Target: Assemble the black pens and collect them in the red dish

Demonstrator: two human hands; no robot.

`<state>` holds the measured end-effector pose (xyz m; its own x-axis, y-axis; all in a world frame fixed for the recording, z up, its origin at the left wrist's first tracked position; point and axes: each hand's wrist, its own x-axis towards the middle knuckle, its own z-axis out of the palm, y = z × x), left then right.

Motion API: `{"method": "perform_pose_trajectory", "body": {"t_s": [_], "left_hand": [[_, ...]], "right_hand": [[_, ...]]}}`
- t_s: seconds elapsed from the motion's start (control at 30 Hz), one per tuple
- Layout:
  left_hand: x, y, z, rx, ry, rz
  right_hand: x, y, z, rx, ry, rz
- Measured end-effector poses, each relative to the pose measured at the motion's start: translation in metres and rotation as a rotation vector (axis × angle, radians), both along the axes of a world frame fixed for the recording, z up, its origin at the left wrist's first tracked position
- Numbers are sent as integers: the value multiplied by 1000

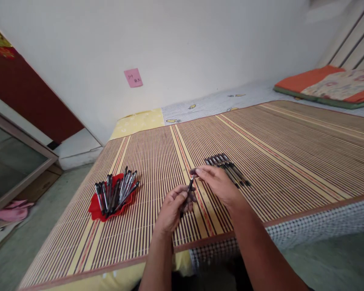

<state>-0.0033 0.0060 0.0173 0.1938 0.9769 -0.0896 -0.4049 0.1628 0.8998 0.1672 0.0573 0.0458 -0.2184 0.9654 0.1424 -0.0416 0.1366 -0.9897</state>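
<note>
A dark pen (190, 186) slants upward in my left hand (174, 206), whose thumb and fingers are closed around its barrel. My right hand (216, 182) pinches at the pen's upper end, near its pale tip; whether a small part sits between those fingertips is hard to make out. Dark smudges show on the fingers of both hands. Just beyond my right hand, several pens (239, 174) lie side by side, with a row of short, dark-ended pen pieces (217, 159) behind them, partly hidden by the hand.
Left of my hands, a red scalloped dish (94, 210) holds several clear-and-black pens (128, 186). Everything rests on a striped bamboo mat (151, 161) over a bed. A folded orange floral quilt (324, 83) lies at the far right. A pink note (133, 77) is on the white wall.
</note>
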Motion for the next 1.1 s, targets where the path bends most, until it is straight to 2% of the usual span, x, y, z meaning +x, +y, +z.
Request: {"method": "perform_pose_trajectory", "body": {"t_s": [0.43,0.73,0.97,1.1], "left_hand": [[-1,1,-3,8,7,-5],[-2,2,-6,13,10,-9],[-1,1,-5,13,1,-16],[-1,2,-5,6,1,-6]], "right_hand": [[-1,2,-2,-42,30,25],[-2,3,-7,-13,-17,-120],[0,1,1,-40,-5,12],[-2,2,-1,-62,-1,24]]}}
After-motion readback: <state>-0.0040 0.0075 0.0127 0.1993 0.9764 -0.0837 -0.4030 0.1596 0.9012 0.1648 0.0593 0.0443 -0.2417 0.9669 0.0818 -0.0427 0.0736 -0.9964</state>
